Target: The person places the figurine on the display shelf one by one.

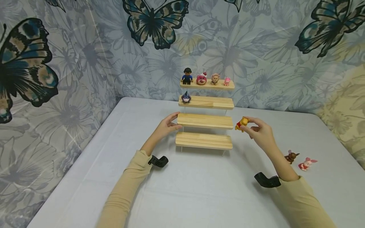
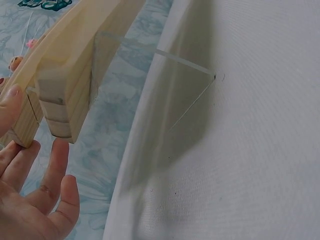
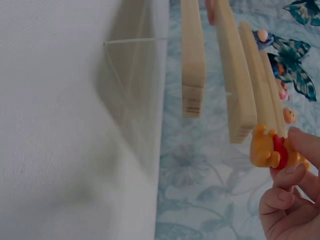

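In the head view my right hand (image 1: 260, 131) pinches a yellow bear figurine in a red shirt (image 1: 243, 123), just off the right end of the display shelf's third tier. The right wrist view shows the bear figurine (image 3: 270, 150) lying sideways between thumb and fingertips. My left hand (image 1: 167, 126) grips the left end of the third tier (image 1: 205, 121) of the wooden shelf. Seen from the left wrist, thumb and fingers of that hand (image 2: 35, 200) sit on either side of a plank end (image 2: 24, 125). A blue-grey donkey figurine (image 1: 186, 98) stands at the left on the second tier (image 1: 212, 102).
On the top tier (image 1: 207, 86) stand a dark-haired doll (image 1: 187, 77), a pink bear (image 1: 201, 79) and two smaller figurines. A brown figurine (image 1: 291, 156) and a pink piglet figurine (image 1: 306, 164) lie on the white table (image 1: 199, 190) by my right forearm. Butterfly-patterned cloth (image 1: 94, 63) rises behind.
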`<act>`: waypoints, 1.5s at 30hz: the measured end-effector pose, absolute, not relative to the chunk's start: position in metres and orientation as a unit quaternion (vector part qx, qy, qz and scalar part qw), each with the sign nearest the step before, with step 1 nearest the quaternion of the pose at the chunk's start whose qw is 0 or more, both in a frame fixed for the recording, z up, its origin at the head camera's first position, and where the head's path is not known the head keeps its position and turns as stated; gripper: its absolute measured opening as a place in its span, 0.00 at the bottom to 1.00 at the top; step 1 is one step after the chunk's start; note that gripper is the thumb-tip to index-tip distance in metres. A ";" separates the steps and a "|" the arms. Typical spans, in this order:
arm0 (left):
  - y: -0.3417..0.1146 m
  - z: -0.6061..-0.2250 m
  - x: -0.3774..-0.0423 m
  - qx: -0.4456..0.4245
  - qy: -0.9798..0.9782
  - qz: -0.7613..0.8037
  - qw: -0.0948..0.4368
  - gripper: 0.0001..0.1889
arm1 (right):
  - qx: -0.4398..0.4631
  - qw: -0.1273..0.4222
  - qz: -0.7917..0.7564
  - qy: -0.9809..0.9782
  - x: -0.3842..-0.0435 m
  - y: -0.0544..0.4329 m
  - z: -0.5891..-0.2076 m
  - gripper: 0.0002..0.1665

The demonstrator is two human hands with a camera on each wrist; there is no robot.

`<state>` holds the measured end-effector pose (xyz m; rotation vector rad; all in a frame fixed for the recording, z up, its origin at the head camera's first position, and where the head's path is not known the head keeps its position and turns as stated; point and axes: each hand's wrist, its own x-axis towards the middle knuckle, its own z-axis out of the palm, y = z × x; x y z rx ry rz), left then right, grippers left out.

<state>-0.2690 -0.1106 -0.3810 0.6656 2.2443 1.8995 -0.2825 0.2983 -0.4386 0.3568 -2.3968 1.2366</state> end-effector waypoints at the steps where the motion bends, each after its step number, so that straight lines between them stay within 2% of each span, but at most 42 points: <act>1: -0.111 -0.378 -0.267 0.221 0.743 0.628 0.064 0.33 | 0.137 0.213 0.453 -0.855 -0.284 0.297 -0.439 0.26; 7: -0.110 -0.375 -0.265 0.230 0.740 0.628 0.062 0.33 | 0.153 0.254 0.436 -0.850 -0.293 0.286 -0.440 0.27; 13: -0.112 -0.394 -0.279 0.230 0.740 0.630 0.053 0.34 | 0.163 0.224 0.494 -0.824 -0.266 0.248 -0.393 0.25; 20: -0.113 -0.398 -0.280 0.232 0.747 0.622 0.045 0.34 | 0.151 0.214 0.513 -0.818 -0.285 0.243 -0.398 0.25; 28: -0.114 -0.385 -0.271 0.226 0.741 0.629 0.059 0.33 | 0.161 0.193 0.497 -0.830 -0.241 0.190 -0.324 0.26; 33: -0.112 -0.373 -0.260 0.227 0.745 0.624 0.064 0.33 | 0.144 0.175 0.495 -0.839 -0.227 0.171 -0.300 0.24; 38: -0.112 -0.372 -0.260 0.229 0.747 0.621 0.069 0.33 | 0.152 0.179 0.500 -0.834 -0.243 0.177 -0.308 0.24; 41: -0.113 -0.380 -0.267 0.228 0.744 0.625 0.066 0.33 | 0.164 0.176 0.521 -0.819 -0.261 0.183 -0.319 0.25; 45: -0.113 -0.394 -0.278 0.230 0.740 0.629 0.058 0.34 | 0.167 0.170 0.533 -0.812 -0.269 0.180 -0.317 0.25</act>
